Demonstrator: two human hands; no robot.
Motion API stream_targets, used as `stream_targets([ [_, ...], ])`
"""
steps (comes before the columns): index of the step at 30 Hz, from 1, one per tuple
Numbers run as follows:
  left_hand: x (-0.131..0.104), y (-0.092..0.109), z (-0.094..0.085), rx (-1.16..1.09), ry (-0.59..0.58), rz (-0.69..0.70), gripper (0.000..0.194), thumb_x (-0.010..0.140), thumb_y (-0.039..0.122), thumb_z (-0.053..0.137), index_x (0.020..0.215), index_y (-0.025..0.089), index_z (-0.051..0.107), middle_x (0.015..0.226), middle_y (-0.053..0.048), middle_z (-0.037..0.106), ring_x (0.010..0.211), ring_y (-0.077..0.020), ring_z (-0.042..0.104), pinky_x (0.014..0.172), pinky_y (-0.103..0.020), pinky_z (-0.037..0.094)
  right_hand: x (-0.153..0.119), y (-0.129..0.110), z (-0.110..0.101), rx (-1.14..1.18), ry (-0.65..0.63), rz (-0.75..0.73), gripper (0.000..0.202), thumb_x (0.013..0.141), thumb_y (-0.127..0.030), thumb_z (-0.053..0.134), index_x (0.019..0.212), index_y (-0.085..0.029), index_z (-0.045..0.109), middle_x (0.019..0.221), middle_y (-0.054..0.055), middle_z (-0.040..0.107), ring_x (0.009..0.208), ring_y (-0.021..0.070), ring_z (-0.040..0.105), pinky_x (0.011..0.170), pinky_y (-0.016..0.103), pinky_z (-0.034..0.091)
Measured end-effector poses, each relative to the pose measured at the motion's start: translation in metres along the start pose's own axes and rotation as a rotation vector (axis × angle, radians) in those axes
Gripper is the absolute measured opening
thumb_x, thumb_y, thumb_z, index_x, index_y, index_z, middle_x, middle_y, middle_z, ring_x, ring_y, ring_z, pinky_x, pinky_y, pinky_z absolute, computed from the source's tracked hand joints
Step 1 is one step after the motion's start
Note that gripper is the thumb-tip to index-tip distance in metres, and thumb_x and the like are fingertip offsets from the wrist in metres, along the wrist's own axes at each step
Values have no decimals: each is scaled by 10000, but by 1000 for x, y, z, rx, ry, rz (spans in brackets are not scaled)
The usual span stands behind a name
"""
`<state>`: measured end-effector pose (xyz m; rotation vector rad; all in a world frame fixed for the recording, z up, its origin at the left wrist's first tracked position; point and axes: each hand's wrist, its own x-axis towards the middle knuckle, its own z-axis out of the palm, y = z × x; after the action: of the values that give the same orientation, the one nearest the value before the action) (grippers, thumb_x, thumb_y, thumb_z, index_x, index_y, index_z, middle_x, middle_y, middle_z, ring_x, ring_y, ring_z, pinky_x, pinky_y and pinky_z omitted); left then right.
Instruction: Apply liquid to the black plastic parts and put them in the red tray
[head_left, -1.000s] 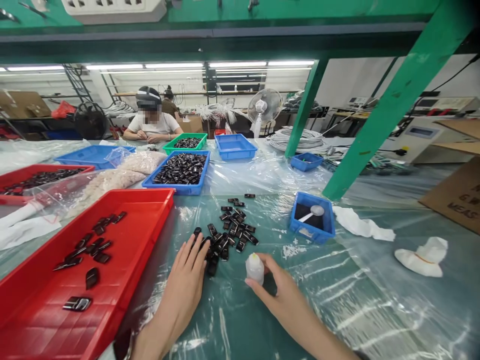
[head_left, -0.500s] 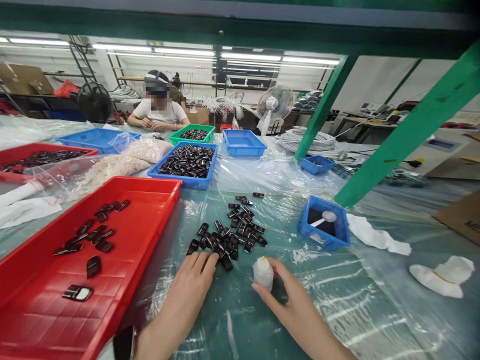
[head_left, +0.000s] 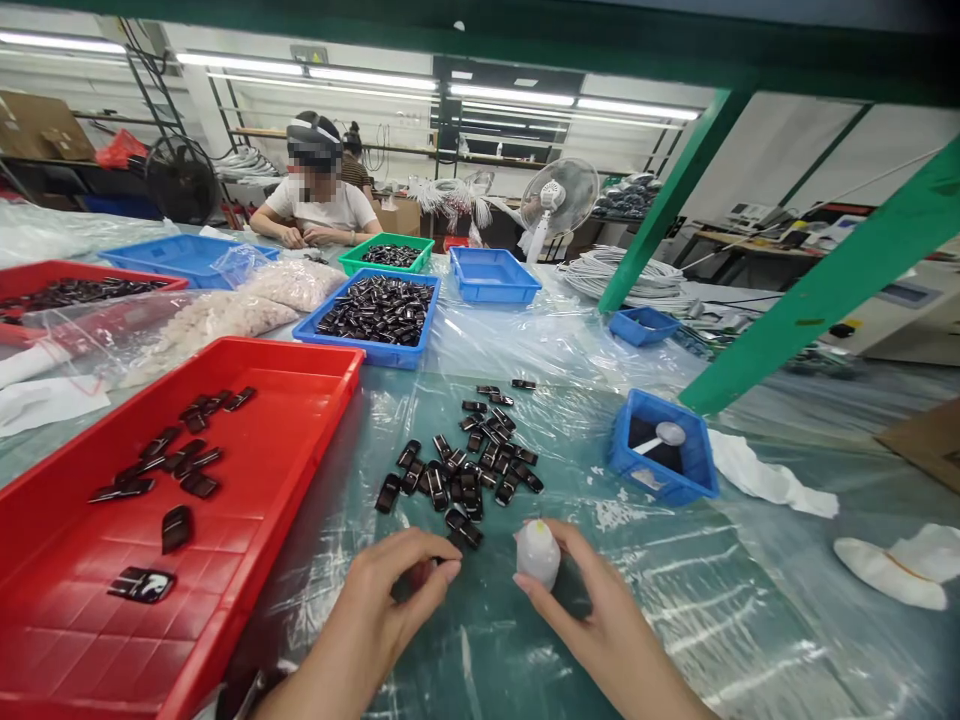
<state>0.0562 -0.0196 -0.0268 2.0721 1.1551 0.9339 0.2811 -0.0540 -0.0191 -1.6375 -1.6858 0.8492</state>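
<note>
My left hand (head_left: 394,590) is closed in a pinch, thumb against index finger, just below a loose pile of small black glossy plastic parts (head_left: 469,480). A dark bit shows behind the fingers, but I cannot make out what it is. The nearest black part (head_left: 463,528) lies right beside the fingertips. In my right hand (head_left: 592,610), between thumb and fingers, is a small white translucent bottle (head_left: 538,556) with a yellowish tip, held upright to the right of the pile. More black parts (head_left: 176,530) lie spread in the large red tray (head_left: 247,570) on my left.
Right of the pile, a blue bin (head_left: 660,485) holds dark material and a white scoop (head_left: 667,437). Beyond are a blue tray (head_left: 360,353) and a green tray (head_left: 427,258) of black parts. Green posts (head_left: 825,285) slant at right. A person (head_left: 322,200) sits opposite.
My left hand has drawn back from the pile's edge and closed into a pinch. The bottle has stayed in my right hand. The view has tilted slightly.
</note>
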Motion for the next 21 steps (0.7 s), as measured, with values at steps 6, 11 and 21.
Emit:
stream_targets([
  [6, -2, 3, 1, -186, -17, -96, 198, 923, 250, 540, 1062, 268, 680, 843, -30, 716, 776, -190, 691, 717, -336, 575, 0, 2, 0, 28, -16, 35, 295, 894, -421, 545, 1157, -288, 537, 1053, 104, 650, 882, 255, 659, 466, 255, 545],
  [11, -3, 9, -2, -238, -26, -127, 223, 983, 312, 394, 936, 239, 599, 1076, -98, 603, 1022, -240, 597, 882, -439, 494, -3, 2, -1, 42, -22, 40, 304, 890, -416, 556, 1163, -282, 547, 1073, 116, 655, 898, 262, 666, 466, 258, 559],
  [21, -5, 18, -9, -256, -186, -178, 255, 1028, 372, 275, 892, 264, 463, 809, 6, 488, 735, -165, 495, 662, -281, 436, -4, 1, -3, 52, 64, -54, 304, 865, -408, 604, 1154, -318, 624, 1112, 101, 672, 944, 265, 687, 599, 290, 608],
])
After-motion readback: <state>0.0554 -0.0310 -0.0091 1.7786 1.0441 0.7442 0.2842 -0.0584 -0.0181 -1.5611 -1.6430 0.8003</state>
